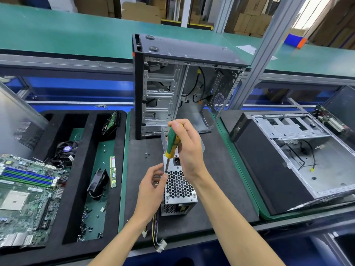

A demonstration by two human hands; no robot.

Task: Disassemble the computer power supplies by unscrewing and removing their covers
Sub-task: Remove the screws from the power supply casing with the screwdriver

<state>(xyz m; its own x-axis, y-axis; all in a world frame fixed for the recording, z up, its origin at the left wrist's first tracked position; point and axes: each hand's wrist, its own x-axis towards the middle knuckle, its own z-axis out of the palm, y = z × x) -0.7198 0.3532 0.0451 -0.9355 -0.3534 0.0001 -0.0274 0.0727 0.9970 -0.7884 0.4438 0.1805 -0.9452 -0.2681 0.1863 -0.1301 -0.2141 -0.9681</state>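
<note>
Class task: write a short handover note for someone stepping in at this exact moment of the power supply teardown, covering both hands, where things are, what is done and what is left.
Right hand grips the green-and-yellow screwdriver, tip on a screw at the upper left corner of the power supply grille.
Left hand pinches at the screwdriver tip, steadying it.
The supply stands on the dark mat, cables trailing toward the person.
Done: a few loose screws lie on the mat.
Left: this screw; others show at the grille's lower corners; the cover is still on.

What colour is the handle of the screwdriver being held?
The screwdriver handle is green with yellow bands, gripped by the right hand; the head view shows it.
</note>
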